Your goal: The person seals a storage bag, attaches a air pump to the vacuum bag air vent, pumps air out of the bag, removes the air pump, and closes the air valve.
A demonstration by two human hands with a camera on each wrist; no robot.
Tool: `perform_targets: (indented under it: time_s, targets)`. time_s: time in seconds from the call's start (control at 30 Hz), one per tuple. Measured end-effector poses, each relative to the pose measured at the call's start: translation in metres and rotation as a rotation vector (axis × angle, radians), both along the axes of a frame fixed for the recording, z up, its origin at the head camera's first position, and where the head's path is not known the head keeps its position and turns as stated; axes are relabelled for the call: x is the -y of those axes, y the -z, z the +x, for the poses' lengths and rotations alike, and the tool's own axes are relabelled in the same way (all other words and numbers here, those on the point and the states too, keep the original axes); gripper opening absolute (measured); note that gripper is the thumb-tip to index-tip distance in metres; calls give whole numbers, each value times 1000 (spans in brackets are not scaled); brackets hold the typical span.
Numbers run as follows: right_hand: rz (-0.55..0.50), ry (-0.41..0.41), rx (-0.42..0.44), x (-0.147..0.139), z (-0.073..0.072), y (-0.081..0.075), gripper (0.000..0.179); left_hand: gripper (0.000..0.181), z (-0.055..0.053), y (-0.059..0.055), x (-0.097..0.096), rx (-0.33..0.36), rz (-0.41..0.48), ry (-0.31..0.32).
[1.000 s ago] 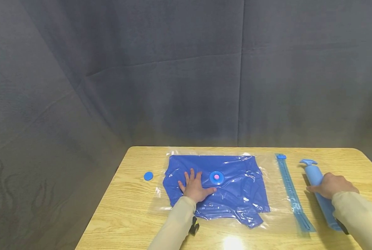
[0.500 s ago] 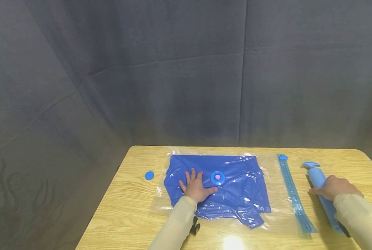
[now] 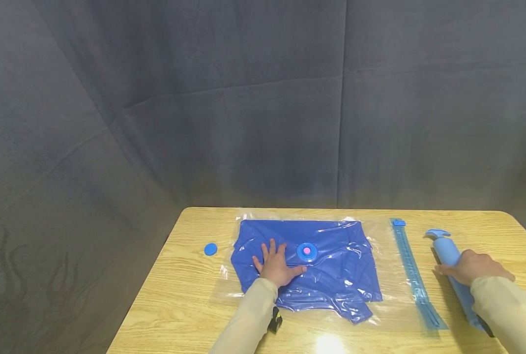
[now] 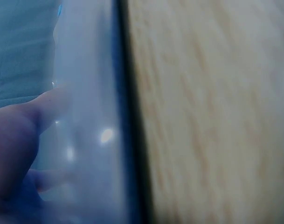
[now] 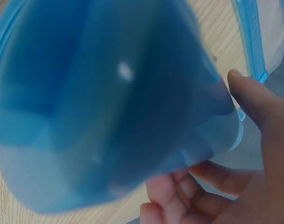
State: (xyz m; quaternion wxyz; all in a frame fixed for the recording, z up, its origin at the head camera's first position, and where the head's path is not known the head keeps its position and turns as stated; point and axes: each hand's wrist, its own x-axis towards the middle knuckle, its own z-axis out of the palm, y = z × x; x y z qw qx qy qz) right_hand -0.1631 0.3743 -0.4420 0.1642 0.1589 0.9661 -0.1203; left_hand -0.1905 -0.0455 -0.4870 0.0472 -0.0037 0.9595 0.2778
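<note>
A clear vacuum storage bag (image 3: 391, 282) lies flat on the table with a blue folded garment (image 3: 347, 275) inside. My left hand (image 3: 275, 268) rests on the bag, fingers spread, left of its round blue valve (image 3: 306, 251) with a pink centre. In the left wrist view, the thumb (image 4: 16, 140) touches the shiny plastic. At the right, my right hand (image 3: 477, 268) grips a light blue hand pump (image 3: 447, 251) with a T-shaped handle. The right wrist view shows the translucent pump barrel (image 5: 109, 102) between thumb and fingers; part of the grip is hidden.
A round blue cap (image 3: 210, 249) lies left of the bag. Along the bag's right end runs a blue zip strip (image 3: 413, 275) with a slider (image 3: 398, 222) at its far end. Behind the wooden table (image 3: 165, 295) hangs a grey curtain (image 3: 263, 123).
My right hand and the pump have shifted very slightly toward the near side. The left hand stays in place on the bag.
</note>
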Motion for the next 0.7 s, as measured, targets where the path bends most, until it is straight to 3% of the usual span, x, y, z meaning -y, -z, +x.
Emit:
perform_targets:
  time_s: [0.27, 0.43, 0.57, 0.7]
  targets:
    - [41, 25, -36, 2, -2, -5, 108, 87, 1, -2, 1, -5, 0, 0]
    - [61, 23, -145, 14, -2, -13, 109, 87, 1, -3, 1, -3, 2, -2]
    - [18, -48, -268, 30, -2, -22, 105, 87, 0, -2, 1, 1, -1, 0]
    - [-58, -130, -324, 53, -5, -28, 101, 88, -1, 0, 1, 2, -6, 4]
